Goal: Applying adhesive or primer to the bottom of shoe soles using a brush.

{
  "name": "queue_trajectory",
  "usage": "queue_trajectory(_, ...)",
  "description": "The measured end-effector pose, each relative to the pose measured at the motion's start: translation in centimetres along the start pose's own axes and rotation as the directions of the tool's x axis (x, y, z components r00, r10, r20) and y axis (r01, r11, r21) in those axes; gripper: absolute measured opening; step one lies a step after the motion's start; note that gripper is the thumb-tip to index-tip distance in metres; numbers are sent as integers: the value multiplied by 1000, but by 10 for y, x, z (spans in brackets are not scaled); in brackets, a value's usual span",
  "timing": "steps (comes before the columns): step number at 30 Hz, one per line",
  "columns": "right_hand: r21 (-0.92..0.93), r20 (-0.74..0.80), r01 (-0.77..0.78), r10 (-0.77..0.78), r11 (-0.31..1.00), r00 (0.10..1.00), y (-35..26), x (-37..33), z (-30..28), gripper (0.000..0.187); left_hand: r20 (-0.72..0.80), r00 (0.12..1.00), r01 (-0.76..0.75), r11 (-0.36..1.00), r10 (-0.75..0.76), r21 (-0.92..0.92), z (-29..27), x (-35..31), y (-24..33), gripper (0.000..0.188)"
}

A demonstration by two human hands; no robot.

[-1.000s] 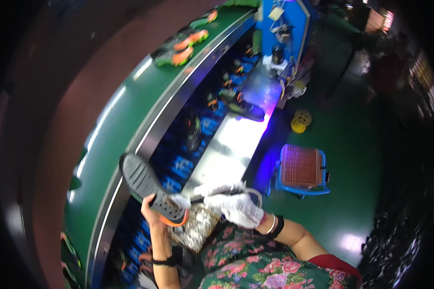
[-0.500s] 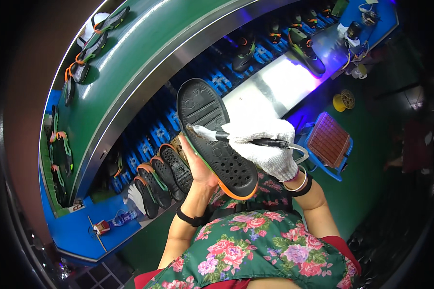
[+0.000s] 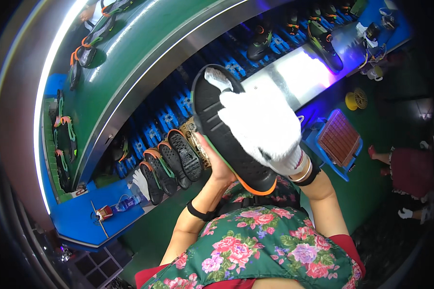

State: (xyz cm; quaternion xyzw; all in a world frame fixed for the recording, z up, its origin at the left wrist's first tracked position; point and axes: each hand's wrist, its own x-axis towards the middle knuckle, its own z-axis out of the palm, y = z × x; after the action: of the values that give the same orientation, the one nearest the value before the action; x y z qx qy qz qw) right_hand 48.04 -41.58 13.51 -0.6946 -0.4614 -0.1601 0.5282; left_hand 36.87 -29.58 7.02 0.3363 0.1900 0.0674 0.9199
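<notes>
In front of my apron I hold a black shoe sole (image 3: pixel 209 106) with an orange and green edge, its grooved, holed face up and tilted. My left hand (image 3: pixel 217 165) is closed round its left edge from below; most of its fingers are hidden under the sole. My right hand (image 3: pixel 265 126), in a white knitted glove, is closed on a slim brush (image 3: pixel 218 78) with a pale flat tip. That tip lies against the sole's far end. The glove hides the brush's handle.
Several finished-looking soles (image 3: pixel 184 155) stand in a row at left, beside a blue side table (image 3: pixel 79 226). Ahead runs a green conveyor (image 3: pixel 130 53) carrying shoe uppers. A metal ledge (image 3: pixel 270 77), blue stool (image 3: pixel 340 144) and yellow spool (image 3: pixel 356 99) are to the right. Another person (image 3: pixel 405 168) shows at far right.
The brush tip has moved from the sole's middle to its far end, and my gloved hand now covers more of the sole. The view has shifted, and another person has appeared at far right.
</notes>
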Motion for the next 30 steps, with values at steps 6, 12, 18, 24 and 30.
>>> queue_trajectory(6, 219, 87, 27, -47, 975, 995, -24, -2, 5, 30, -183, 982, 33, 997, -45, -65, -57, 6, -26, 95)
queue_trajectory(12, 71, 58, -29, 25, 997, 998, -14, -10, 8, 33, -127, 989, -69, 997, 73, 39, -29, 4, -7, 94)
queue_trajectory(18, 426, 11, -37, 36, 904, 999, -13, -2, 8, 33, -38, 999, 39, 995, -36, 90, -60, 6, -9, 102)
queue_trajectory(24, 176, -82, 60, -46, 983, 996, -21, -14, 29, 30, 72, 996, 63, 996, -58, -61, -63, 15, -17, 102)
queue_trajectory(30, 356, -177, -28, 96, 934, 980, -9, -20, 26, 23, 130, 989, 83, 985, -64, -149, -72, 12, -16, 102)
